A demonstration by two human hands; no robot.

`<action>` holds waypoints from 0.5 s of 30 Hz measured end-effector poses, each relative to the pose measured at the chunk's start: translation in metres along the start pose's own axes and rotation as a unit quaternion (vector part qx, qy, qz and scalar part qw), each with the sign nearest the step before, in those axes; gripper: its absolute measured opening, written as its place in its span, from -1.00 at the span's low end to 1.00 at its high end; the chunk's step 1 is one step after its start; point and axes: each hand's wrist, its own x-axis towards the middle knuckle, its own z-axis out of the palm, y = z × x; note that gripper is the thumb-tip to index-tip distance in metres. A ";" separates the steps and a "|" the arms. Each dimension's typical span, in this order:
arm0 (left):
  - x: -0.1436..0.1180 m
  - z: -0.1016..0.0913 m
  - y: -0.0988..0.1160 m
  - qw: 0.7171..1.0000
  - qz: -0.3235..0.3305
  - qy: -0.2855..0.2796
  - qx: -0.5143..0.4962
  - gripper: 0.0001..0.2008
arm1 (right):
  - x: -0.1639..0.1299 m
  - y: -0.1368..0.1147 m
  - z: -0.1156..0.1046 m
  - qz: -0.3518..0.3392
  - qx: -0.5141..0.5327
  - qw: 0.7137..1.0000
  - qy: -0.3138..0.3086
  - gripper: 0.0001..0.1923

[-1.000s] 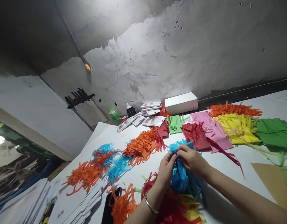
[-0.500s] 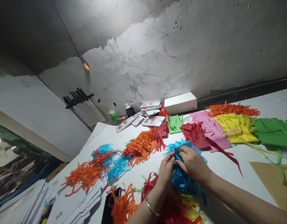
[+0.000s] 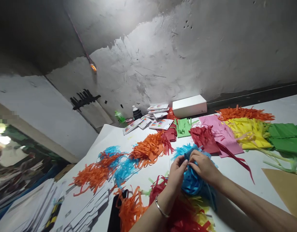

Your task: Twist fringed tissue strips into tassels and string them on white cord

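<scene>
Both my hands meet over a blue tissue-paper tassel [image 3: 192, 182], whose cut strips hang down below my fingers. My left hand [image 3: 177, 170], with a silver bangle on the wrist, pinches the folded blue top. Close against it, my right hand [image 3: 203, 166] grips the same folded part from the other side. More blue fringe [image 3: 183, 150] lies on the table just behind my hands. Beneath my forearms are red strips [image 3: 184, 216] and yellow strips [image 3: 202, 214], partly hidden by my arms and the blue paper.
Orange fringe [image 3: 148, 149] and light blue fringe [image 3: 125, 172] lie to the left. Red [image 3: 206, 140], pink [image 3: 231, 146], yellow [image 3: 249, 133] and green [image 3: 285, 137] fringed paper spreads rightward. Behind stand a white box [image 3: 189, 107] and printed packets [image 3: 161, 124]. A black phone-like object [image 3: 114, 214] lies front left.
The view has shifted slightly, so the scene sits a little further right. My fingers have closed more tightly together over the blue top, which shows less above them.
</scene>
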 end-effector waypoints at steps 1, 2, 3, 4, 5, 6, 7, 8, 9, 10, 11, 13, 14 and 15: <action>0.002 0.001 -0.001 1.000 0.012 0.001 0.018 -0.53 | 0.000 0.001 0.000 -0.002 0.010 1.000 -0.002 -0.83; 0.004 0.001 -0.002 0.999 0.025 0.002 0.037 -0.55 | 0.000 0.003 0.000 -0.005 0.019 1.000 -0.005 -0.83; 0.005 0.002 -0.003 0.998 0.037 0.001 0.057 -0.59 | 0.000 0.005 0.000 -0.008 0.027 1.000 -0.007 -0.83; 0.007 0.002 -0.003 0.996 0.048 -0.001 0.077 -0.64 | 0.000 0.007 -0.002 -0.011 0.033 0.999 -0.008 -0.84; 0.008 0.002 -0.003 0.994 0.058 -0.004 0.098 -0.71 | 0.000 0.009 -0.003 -0.014 0.037 0.999 -0.008 -0.84; 0.009 0.001 -0.002 0.991 0.068 -0.006 0.119 -0.77 | 0.001 0.012 -0.005 -0.017 0.038 0.999 -0.007 -0.85; 0.009 0.001 -0.002 0.987 0.077 -0.009 0.139 -0.82 | 0.002 0.015 -0.008 -0.020 0.035 0.999 -0.003 -0.86; 0.009 0.001 -0.001 0.983 0.086 -0.010 0.160 -0.87 | 0.003 0.017 -0.011 -0.023 0.028 0.999 0.004 -0.88; 0.008 0.000 -0.001 0.979 0.095 -0.013 0.179 -0.90 | 0.004 0.020 -0.014 -0.026 0.017 0.999 0.011 -0.90; 0.007 0.000 0.000 0.975 0.103 -0.016 0.196 -0.91 | 0.005 0.022 -0.016 -0.031 0.003 0.999 0.021 -0.90; 0.006 0.000 0.000 0.971 0.110 -0.019 0.213 -0.91 | 0.005 0.023 -0.018 -0.038 -0.013 0.999 0.031 -0.88; 0.004 -0.001 0.001 0.961 0.124 -0.025 0.245 -0.87 | 0.005 0.022 -0.021 -0.055 -0.051 0.996 0.051 -0.80; 0.003 -0.001 0.002 0.956 0.133 -0.027 0.261 -0.86 | 0.004 0.020 -0.021 -0.065 -0.070 0.994 0.057 -0.76; 0.002 0.000 0.002 0.950 0.142 -0.028 0.277 -0.86 | 0.003 0.017 -0.020 -0.073 -0.090 0.991 0.060 -0.72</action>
